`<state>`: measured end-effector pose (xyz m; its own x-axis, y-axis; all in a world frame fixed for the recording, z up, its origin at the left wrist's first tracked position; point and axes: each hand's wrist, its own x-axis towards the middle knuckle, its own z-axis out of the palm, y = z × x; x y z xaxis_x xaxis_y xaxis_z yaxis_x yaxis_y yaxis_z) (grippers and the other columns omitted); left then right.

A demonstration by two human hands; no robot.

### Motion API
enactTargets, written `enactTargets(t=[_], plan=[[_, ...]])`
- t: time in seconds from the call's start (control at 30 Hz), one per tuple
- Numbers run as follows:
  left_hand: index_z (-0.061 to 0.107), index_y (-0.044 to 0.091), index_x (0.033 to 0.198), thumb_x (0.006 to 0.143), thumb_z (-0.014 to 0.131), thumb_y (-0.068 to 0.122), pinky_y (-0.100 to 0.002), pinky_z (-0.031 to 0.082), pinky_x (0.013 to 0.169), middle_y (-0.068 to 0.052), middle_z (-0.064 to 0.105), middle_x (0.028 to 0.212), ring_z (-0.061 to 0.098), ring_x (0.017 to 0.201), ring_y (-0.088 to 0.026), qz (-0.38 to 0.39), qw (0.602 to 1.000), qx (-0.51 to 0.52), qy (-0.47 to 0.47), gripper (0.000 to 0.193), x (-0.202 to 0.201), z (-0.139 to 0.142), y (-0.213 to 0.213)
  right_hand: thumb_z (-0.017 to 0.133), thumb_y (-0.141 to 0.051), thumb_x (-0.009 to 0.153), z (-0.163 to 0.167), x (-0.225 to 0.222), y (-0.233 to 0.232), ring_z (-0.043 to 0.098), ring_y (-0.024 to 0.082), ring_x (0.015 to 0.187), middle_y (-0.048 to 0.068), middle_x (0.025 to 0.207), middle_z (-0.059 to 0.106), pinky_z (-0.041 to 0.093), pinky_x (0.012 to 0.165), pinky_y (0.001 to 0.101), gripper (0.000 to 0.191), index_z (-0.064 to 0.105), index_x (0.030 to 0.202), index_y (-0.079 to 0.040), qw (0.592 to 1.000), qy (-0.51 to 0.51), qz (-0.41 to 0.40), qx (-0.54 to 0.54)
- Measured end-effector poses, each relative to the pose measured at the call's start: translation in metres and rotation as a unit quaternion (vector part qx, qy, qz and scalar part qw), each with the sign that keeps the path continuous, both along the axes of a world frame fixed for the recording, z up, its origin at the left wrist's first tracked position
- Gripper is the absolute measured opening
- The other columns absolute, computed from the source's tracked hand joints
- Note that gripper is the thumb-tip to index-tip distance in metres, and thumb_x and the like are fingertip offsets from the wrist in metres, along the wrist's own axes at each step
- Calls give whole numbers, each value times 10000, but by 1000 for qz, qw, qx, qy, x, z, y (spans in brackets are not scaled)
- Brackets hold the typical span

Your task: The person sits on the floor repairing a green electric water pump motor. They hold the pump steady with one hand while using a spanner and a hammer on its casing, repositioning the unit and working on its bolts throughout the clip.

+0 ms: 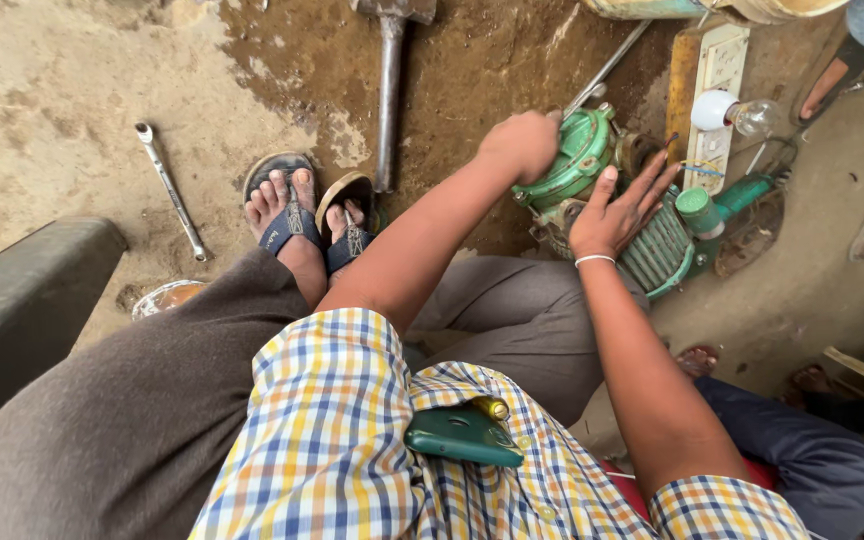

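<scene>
On the dirt floor, a spanner (170, 188) lies far left and a hammer (389, 90) further in. The left hand (524, 145) is fisted over the green pump (592, 190); the right hand (617, 208), open flat, rests on its ribbed body, which runs rightward

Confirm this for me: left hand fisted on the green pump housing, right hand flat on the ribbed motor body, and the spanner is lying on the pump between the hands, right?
Not quite. The head view shows the spanner lying on the sandy ground left of the sandalled feet, far from the green pump housing. The rest holds: left hand fisted on the housing, right hand flat on the ribbed motor body.
</scene>
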<state>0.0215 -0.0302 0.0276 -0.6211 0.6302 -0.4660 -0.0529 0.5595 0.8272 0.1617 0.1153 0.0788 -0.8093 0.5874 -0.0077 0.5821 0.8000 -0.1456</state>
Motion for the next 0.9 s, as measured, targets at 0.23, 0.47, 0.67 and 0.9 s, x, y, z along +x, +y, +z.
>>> enactTargets(t=[0.23,0.47,0.67,0.9], plan=[[765,-19,1001,703,784,-55,-436,586,894,-234,739,1114,727,1090,-354,-164,986,-10,-33,301,-35,49,6,433,-533,1127,-3,1,6,120,390,1647,220,1763,84,115,1325,562,759,155,1700,-122,1000,-3,2,-14],[765,-14,1022,732,816,12,-428,608,877,-204,752,1101,750,1066,-326,-149,986,-28,-71,296,-41,75,13,423,-575,1124,-2,2,4,115,399,1655,220,1768,79,116,1326,563,788,153,1702,-113,1000,1,6,-9],[775,47,1025,737,866,162,-424,579,909,-177,734,1107,708,1098,-326,-181,981,-63,-41,323,-36,72,44,382,-653,1088,2,-1,0,133,388,1648,214,1766,91,121,1327,562,840,154,1701,-125,1000,5,11,-18],[794,168,1019,809,701,160,-429,594,883,-106,756,1098,727,1056,-292,-204,978,-41,-20,230,-44,59,106,309,-744,1051,-3,5,5,109,397,1655,221,1771,71,96,1320,586,928,135,1707,-111,1000,1,12,-20]])
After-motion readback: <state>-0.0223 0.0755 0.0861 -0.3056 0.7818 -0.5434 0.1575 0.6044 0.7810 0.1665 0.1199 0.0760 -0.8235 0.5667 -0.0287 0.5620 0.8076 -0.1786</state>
